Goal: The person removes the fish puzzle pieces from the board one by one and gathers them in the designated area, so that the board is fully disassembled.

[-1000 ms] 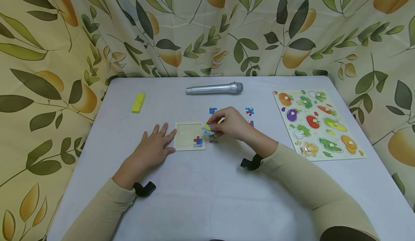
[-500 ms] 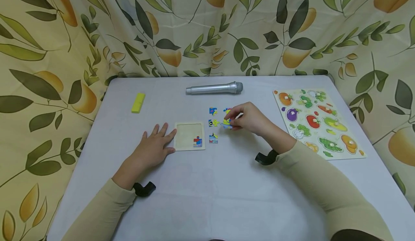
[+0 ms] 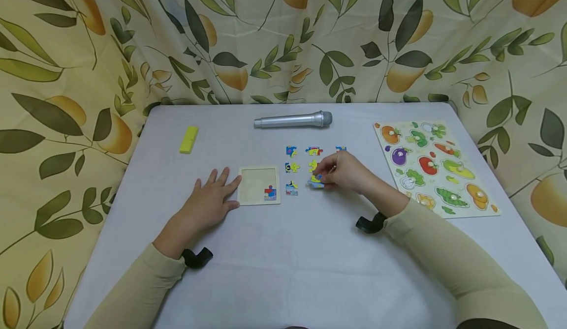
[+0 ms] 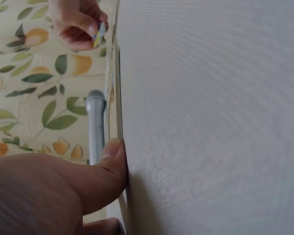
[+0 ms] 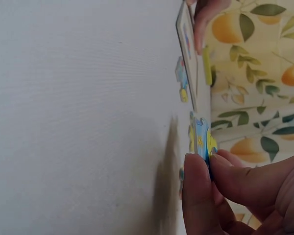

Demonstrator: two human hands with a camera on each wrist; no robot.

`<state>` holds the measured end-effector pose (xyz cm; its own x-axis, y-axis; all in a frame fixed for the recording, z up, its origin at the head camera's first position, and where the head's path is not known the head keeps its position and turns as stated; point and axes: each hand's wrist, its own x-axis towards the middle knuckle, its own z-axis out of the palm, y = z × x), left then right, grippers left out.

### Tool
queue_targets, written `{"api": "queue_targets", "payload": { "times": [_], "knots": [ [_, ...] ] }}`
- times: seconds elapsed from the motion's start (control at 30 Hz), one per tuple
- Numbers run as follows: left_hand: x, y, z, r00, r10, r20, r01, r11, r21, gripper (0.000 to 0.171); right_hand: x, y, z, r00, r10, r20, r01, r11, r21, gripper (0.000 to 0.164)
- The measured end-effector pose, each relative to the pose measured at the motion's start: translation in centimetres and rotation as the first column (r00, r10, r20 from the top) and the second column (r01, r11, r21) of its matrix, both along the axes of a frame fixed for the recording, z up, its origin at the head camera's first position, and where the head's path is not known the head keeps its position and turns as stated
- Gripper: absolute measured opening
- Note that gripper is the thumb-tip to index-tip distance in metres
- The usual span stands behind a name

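Observation:
A shallow wooden puzzle tray (image 3: pixel 252 181) lies on the table, with one red, blue and purple piece (image 3: pixel 270 193) in its lower right corner. My left hand (image 3: pixel 205 198) lies with fingers spread, thumb and fingertips touching the tray's left edge. To the right of the tray, my right hand (image 3: pixel 345 171) pinches a blue and yellow jigsaw piece (image 5: pixel 201 134) between thumb and fingers, just above the tabletop. Loose pieces lie around it, among them a left column with a yellow piece (image 3: pixel 292 167) in its middle. My right hand covers part of the right column.
A silver microphone (image 3: pixel 292 121) lies toward the table's back edge. At the back left is a yellow block (image 3: pixel 189 140). A vegetable puzzle board (image 3: pixel 436 169) occupies the right side. A leaf-patterned cloth (image 3: pixel 283 39) hangs behind the table.
Holding the jigsaw piece, my right hand has moved right from beside the tray, then slightly down toward the front. The left-column pieces are uncovered. My left hand has stayed still.

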<state>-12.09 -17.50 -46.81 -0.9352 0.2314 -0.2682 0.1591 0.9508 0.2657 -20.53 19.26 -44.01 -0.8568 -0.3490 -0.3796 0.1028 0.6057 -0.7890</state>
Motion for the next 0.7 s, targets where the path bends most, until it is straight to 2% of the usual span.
{"api": "queue_targets", "payload": {
  "times": [0.43, 0.57, 0.7],
  "knots": [
    [0.1, 0.0, 0.1, 1.000, 0.005, 0.008, -0.005, 1.000, 0.010, 0.074, 0.8, -0.3, -0.4, 0.999, 0.019, 0.026, -0.020, 0.999, 0.044, 0.012],
    [0.0, 0.0, 0.0, 1.000, 0.007, 0.006, -0.007, 1.000, 0.008, 0.074, 1.1, -0.6, -0.3, 0.999, 0.041, -0.016, -0.039, 0.994, 0.101, 0.014],
    [0.0, 0.0, -0.1, 1.000, 0.006, 0.001, -0.006, 1.000, 0.006, 0.074, 1.1, -0.7, -0.3, 0.992, 0.078, -0.102, -0.059, 0.983, 0.174, 0.015]
  ]
}}
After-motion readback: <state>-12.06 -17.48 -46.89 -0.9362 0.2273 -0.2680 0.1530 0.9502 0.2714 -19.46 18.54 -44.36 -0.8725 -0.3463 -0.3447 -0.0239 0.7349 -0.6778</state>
